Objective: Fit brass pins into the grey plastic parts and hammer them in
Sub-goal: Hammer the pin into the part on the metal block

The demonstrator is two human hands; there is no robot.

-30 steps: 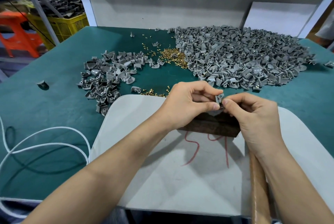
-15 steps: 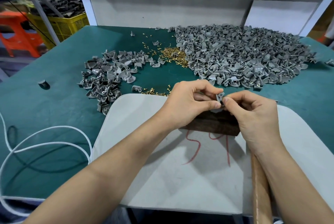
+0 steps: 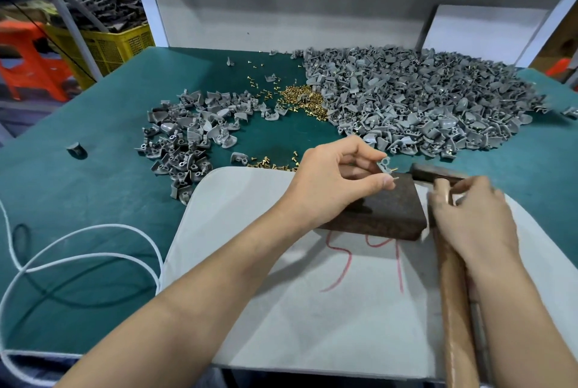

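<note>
Head view: our hands are apart, one on a part, the other on the hammer.
Our left hand pinches a grey part between thumb and forefinger, just above the far edge of the dark block; a brass pin shows at its right side. Our right hand curls round the hammer handle just under the head, which sits just right of the block. The block rests on a white board on the green table. Beyond lie a big pile of grey parts, a small pile to its left, and pins between them. A white cord loops at left.
</note>
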